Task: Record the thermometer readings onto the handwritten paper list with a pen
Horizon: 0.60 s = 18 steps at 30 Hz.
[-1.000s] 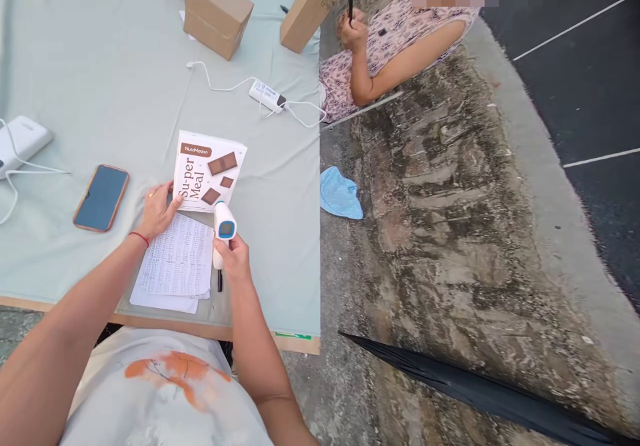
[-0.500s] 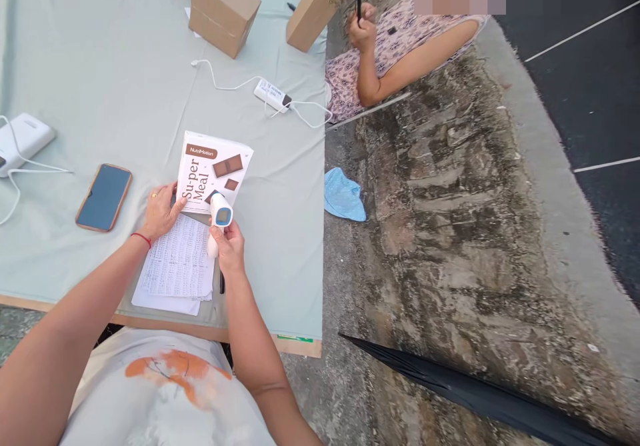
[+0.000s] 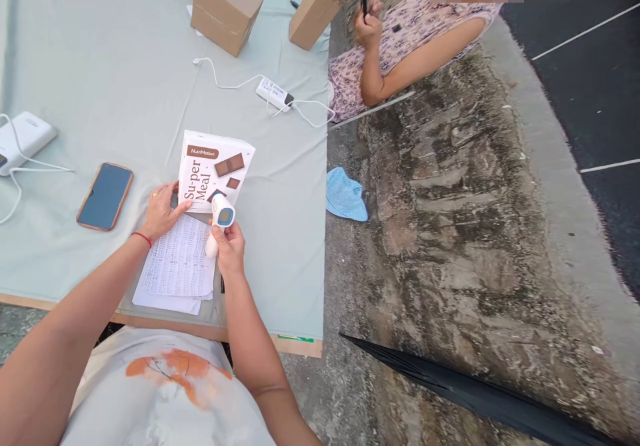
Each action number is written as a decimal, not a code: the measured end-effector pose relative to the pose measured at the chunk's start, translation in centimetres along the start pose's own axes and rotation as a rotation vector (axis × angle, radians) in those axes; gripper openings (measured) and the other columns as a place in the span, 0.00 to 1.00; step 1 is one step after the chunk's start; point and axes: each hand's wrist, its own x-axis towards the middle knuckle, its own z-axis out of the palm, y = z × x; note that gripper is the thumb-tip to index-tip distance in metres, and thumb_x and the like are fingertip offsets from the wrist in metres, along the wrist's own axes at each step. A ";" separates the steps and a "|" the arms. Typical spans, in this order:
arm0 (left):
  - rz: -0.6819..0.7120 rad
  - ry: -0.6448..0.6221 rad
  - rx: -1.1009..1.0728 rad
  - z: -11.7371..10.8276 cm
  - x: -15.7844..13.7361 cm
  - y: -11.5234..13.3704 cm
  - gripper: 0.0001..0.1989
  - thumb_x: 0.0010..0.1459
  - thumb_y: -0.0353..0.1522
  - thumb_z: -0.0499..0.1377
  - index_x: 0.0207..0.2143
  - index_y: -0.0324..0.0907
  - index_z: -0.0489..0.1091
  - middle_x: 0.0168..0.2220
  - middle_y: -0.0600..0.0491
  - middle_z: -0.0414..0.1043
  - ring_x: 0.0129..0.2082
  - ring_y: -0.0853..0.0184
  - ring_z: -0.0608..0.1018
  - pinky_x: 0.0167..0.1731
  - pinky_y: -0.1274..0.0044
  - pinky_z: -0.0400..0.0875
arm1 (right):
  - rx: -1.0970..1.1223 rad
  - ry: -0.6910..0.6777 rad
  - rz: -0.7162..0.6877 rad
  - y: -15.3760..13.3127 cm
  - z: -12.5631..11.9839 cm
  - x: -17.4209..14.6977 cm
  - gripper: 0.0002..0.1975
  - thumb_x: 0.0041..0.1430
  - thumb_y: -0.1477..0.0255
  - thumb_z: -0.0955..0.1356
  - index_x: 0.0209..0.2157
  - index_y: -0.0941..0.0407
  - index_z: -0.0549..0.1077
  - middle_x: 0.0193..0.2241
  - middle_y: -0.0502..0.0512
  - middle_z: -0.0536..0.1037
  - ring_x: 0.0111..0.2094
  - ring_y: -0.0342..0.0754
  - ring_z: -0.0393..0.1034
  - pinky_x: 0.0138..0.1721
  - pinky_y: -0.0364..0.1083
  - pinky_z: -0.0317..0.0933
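Note:
A white and brown "Su-per Meal" box (image 3: 233, 149) stands on the cloth-covered table, its printed front towards me. My left hand (image 3: 163, 211) grips the box's lower left corner, thumb across the front and fingers along the side. In my right hand (image 3: 231, 249) is a white handheld infrared thermometer (image 3: 223, 214), held upright by its handle. Its blue-framed screen faces me, and its head overlaps the box's lower right corner. Beneath my hands lie handwritten sheets of paper (image 3: 175, 263). A dark pen (image 3: 223, 285) shows partly beside my right wrist.
Left of the papers lies a phone (image 3: 105, 196), with a white power bank (image 3: 27, 141) and cable beyond. Two cardboard boxes (image 3: 225, 9) and a white cabled device (image 3: 275, 94) are farther back. Past the table's right edge, a person (image 3: 370, 53) holds a phone.
The camera view has shifted very slightly. My hands keep the same holds on the box and the thermometer; the thermometer's handle tilts a little more. The other person's phone has turned slightly.

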 end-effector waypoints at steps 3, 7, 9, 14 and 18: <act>0.001 0.006 -0.021 0.1 -0.2 -0.2 0.35 0.68 0.51 0.57 0.68 0.40 0.58 0.59 0.38 0.74 0.60 0.48 0.73 0.62 0.54 0.65 | -0.027 -0.002 -0.001 -0.8 -0.2 -0.6 0.29 0.48 0.49 0.76 0.45 0.56 0.76 0.38 0.56 0.82 0.35 0.49 0.75 0.36 0.47 0.70; -0.008 0.009 -0.036 0.4 -0.3 -0.4 0.40 0.66 0.49 0.59 0.71 0.40 0.51 0.61 0.37 0.72 0.65 0.46 0.69 0.64 0.50 0.62 | -0.067 0.070 -0.048 -2.1 -0.9 -1.9 0.27 0.50 0.53 0.76 0.45 0.56 0.77 0.39 0.56 0.82 0.39 0.50 0.76 0.43 0.49 0.71; -0.005 0.009 -0.037 0.5 -0.2 -0.4 0.41 0.65 0.48 0.60 0.71 0.39 0.50 0.62 0.36 0.70 0.66 0.45 0.68 0.64 0.50 0.62 | -0.087 0.105 -0.075 -2.8 -1.3 -2.5 0.27 0.51 0.54 0.76 0.47 0.56 0.76 0.41 0.56 0.82 0.42 0.51 0.76 0.45 0.50 0.71; -0.011 -0.018 -0.001 0.1 0.1 0.1 0.38 0.63 0.44 0.62 0.69 0.42 0.51 0.66 0.37 0.66 0.69 0.44 0.64 0.66 0.49 0.60 | -0.124 0.152 -0.118 -3.5 -2.8 -3.1 0.29 0.50 0.55 0.76 0.50 0.56 0.76 0.45 0.59 0.82 0.44 0.52 0.76 0.47 0.51 0.70; -0.021 -0.037 0.013 -0.1 0.0 0.3 0.38 0.62 0.40 0.64 0.69 0.43 0.52 0.67 0.37 0.64 0.70 0.43 0.62 0.66 0.49 0.62 | -0.362 0.284 -0.117 -1.9 -6.0 -2.0 0.30 0.48 0.56 0.76 0.52 0.56 0.76 0.47 0.60 0.81 0.44 0.52 0.74 0.45 0.50 0.68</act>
